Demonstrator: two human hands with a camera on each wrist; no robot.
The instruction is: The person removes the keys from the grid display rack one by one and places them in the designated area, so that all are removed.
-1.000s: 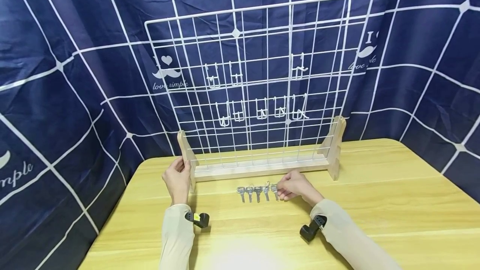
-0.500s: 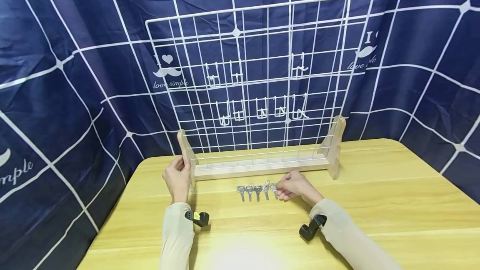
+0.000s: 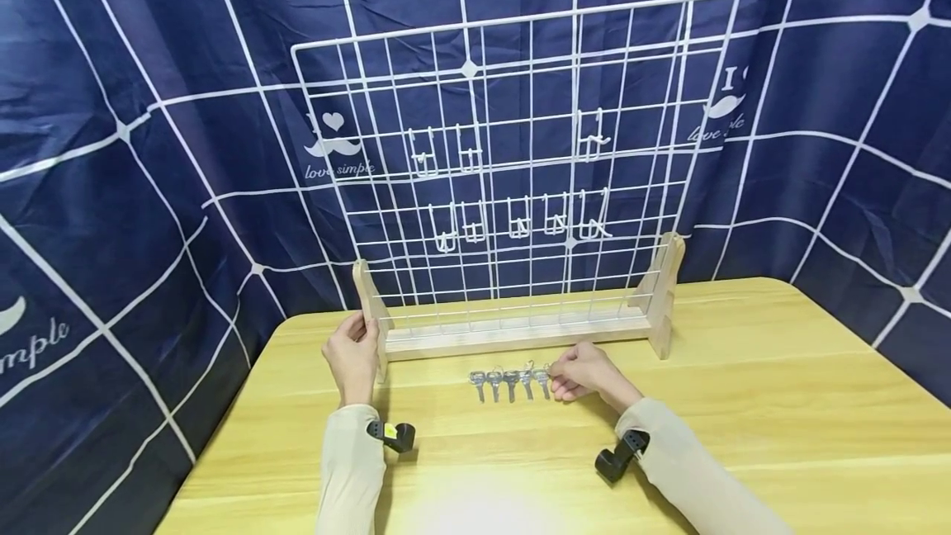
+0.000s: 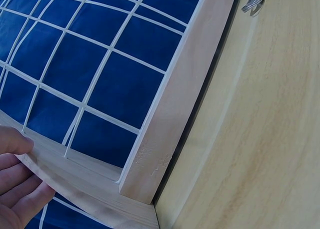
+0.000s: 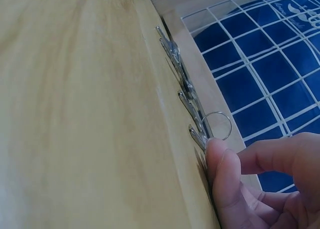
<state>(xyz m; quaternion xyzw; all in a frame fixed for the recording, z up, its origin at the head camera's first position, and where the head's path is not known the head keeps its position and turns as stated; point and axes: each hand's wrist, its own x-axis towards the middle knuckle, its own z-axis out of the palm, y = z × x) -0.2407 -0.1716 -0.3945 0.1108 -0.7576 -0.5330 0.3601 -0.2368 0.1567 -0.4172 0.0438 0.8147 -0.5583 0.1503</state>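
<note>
A row of several silver keys [image 3: 511, 385] with small rings lies on the table, in front of a white wire grid rack on a wooden stand [image 3: 520, 340]. My right hand [image 3: 587, 370] is at the right end of this row. Its thumb and fingertips pinch the head of the rightmost key [image 5: 197, 137], whose blade shows beyond the fingers in the right wrist view. A thin ring [image 5: 230, 124] stands up beside the fingertips. My left hand [image 3: 352, 357] grips the stand's left wooden upright [image 4: 90, 184], thumb on one side and fingers on the other.
White wire hooks [image 3: 520, 225] hang in two rows on the wire grid [image 3: 513, 21]. The wooden-look table [image 3: 743, 370] reaches to both sides. A dark blue curtain [image 3: 854, 106] with white lines encloses the back and sides.
My right fingertips have shifted slightly right, and more of the rightmost key shows now. The left hand stays on the upright.
</note>
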